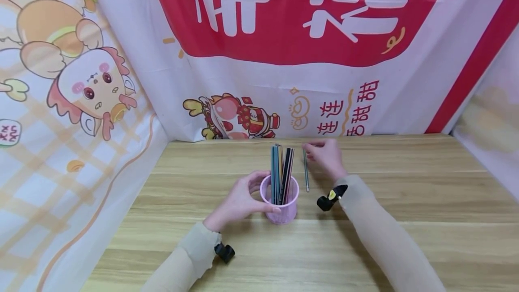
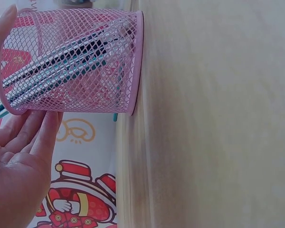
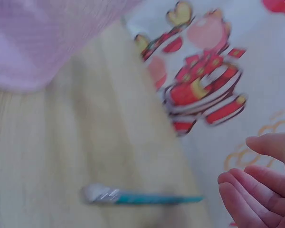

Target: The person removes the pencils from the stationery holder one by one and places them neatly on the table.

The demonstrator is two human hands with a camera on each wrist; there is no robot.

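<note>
A pink mesh pen holder (image 1: 284,213) stands upright on the table with several pencils (image 1: 275,170) leaning inside, some teal, some black. My left hand (image 1: 239,199) holds it near the rim, thumb on the near side and fingers round the far side. In the left wrist view, the holder's mesh wall (image 2: 85,61) shows the pencils through it. To the right of the holder lies a single teal pencil (image 1: 306,170), its silvery ferrule and pale eraser end (image 3: 97,194) towards me. My right hand (image 1: 324,154) is at its far end, fingers loosely bent and apart from it in the right wrist view.
The wooden table (image 1: 389,202) reaches back to a printed cloth (image 1: 243,80) hanging behind it. Another patterned cloth (image 1: 81,184) borders the left side. Both wrists wear small black cameras (image 1: 225,252).
</note>
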